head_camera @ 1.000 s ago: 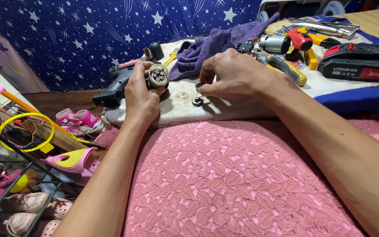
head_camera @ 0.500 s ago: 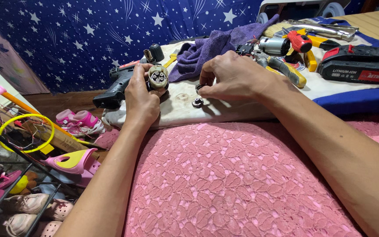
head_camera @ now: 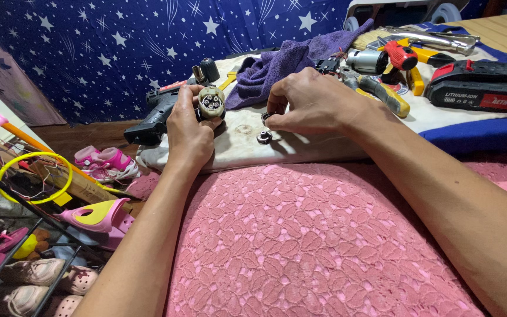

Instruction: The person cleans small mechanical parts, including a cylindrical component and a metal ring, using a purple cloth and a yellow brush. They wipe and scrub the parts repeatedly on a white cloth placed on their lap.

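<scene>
While the left hand (head_camera: 188,130) grips the gearbox (head_camera: 211,102), the right hand (head_camera: 312,103) pinches a ring (head_camera: 267,116)

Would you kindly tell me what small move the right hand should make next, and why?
Probably carry the small metal ring pinched in the right hand across to the gearbox held by the left hand: its open face with gears points up, and another small metal part waits on the cloth.

Greasy metal gearbox (head_camera: 211,103), matt purple towel (head_camera: 289,61) (soft cloth), rough pink lace (head_camera: 324,246).
</scene>
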